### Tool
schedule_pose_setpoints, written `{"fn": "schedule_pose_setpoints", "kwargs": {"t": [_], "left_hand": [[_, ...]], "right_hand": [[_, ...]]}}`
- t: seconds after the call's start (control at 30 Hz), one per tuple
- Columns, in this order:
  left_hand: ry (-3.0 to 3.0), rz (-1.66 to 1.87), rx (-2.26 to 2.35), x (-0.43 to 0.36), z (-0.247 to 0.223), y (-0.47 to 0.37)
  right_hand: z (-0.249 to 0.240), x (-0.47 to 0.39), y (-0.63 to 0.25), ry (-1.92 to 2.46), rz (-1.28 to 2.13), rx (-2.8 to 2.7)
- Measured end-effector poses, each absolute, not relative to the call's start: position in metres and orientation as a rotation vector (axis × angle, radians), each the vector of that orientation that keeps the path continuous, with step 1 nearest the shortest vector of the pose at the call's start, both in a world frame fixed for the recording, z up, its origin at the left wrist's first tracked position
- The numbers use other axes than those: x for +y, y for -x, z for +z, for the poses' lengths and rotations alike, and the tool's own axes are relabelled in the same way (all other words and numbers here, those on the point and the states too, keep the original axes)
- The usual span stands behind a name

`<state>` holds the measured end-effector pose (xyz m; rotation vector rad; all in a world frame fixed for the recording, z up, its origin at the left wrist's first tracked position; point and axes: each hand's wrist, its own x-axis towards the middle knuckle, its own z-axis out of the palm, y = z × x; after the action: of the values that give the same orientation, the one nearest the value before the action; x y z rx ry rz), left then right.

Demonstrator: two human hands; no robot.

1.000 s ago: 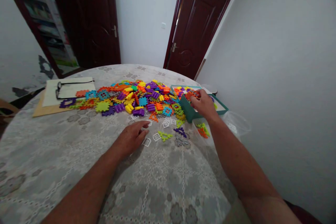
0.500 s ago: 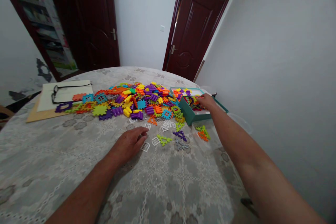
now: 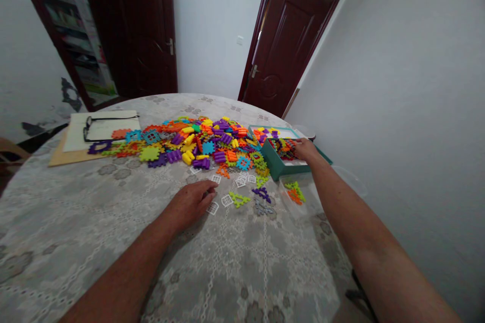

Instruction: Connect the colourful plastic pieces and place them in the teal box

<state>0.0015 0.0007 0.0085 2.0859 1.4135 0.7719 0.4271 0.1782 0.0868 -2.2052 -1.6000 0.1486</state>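
My left hand (image 3: 195,201) rests on the table with its fingers loosely extended and holds nothing. Just past its fingertips lie white lattice window pieces (image 3: 227,200) and a lime triangular piece (image 3: 239,200). My right hand (image 3: 306,151) reaches into a green box (image 3: 273,162), its fingers closed against a row of multicoloured toothed building pieces (image 3: 282,148). The fingertips are partly hidden there. A clear plastic tray (image 3: 308,193) in front of the box holds lime and orange pieces (image 3: 295,194). Between the hands lie a purple piece (image 3: 262,194) and grey pieces (image 3: 263,206).
A large heap of toothed plates and ribbed connectors (image 3: 208,148) spreads across the table (image 3: 212,272). Behind the green box sits a shallow box lid (image 3: 290,132) with connectors. Eyeglasses (image 3: 88,128) lie on paper (image 3: 76,121) at left. A wall (image 3: 409,86) stands close at right.
My right hand has shifted slightly right inside the box, uncovering more of the row of pieces. My left hand stays in place on the table. The view has tilted a little.
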Motion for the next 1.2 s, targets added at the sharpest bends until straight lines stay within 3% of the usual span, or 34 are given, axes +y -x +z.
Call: {"fn": "schedule_pose_setpoints", "kwargs": {"t": [0.23,0.37,0.57,0.9,1.2], "left_hand": [[-2.118,0.744,1.422,0.000,0.009,-0.004],[-2.132,0.743,1.415,0.000,0.009,-0.004],[-2.111,0.755,1.414,0.000,0.009,-0.004],[-2.151,0.684,1.459,0.001,0.011,-0.005],[-2.168,0.766,1.443,0.003,0.004,-0.003]], "right_hand": [[0.096,0.161,-0.419,2.170,0.021,-1.655],[0.100,0.124,-0.383,1.818,-0.190,-1.781],[0.061,0.072,-0.297,1.359,-0.128,-2.279],[0.020,0.095,-0.240,2.050,-0.100,-2.051],[0.021,0.064,-0.235,1.925,-0.086,-2.191]]}}
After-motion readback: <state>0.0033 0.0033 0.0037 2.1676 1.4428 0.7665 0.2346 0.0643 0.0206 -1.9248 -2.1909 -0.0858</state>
